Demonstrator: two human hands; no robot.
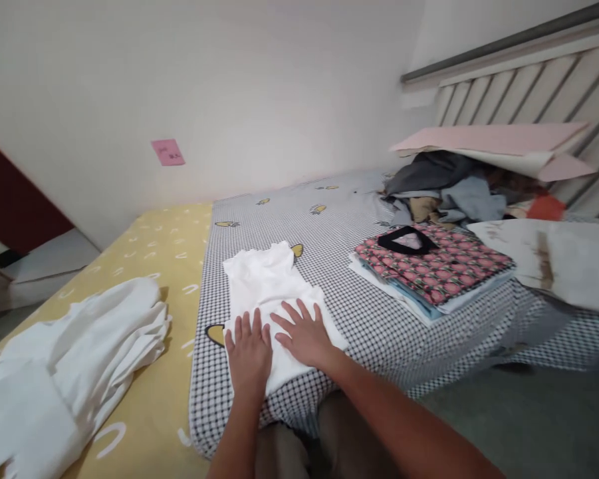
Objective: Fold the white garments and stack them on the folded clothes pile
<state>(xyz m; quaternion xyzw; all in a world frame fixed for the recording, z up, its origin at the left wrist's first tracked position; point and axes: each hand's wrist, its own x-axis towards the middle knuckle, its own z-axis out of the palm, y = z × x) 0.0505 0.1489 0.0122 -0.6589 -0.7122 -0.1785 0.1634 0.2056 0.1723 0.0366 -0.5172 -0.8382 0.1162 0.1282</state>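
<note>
A white shirt-like garment (264, 279) lies partly folded on the checked bedding (373, 346), close to the bed's front edge. My left hand (249, 349) rests flat on its lower left part, fingers stretched out. Beside it, my right hand (304, 336) presses flat on the cloth with fingers spread. Neither hand grips anything. Some of the cloth beneath the palms is hidden.
To the right is a stack of folded clothes, topped by a pink patterned garment (439, 266). Behind it are heaped dark clothes (429, 173) under a pink sheet (493, 140). Crumpled white cloth (94, 339) lies on the yellow bedding (174, 233) at left.
</note>
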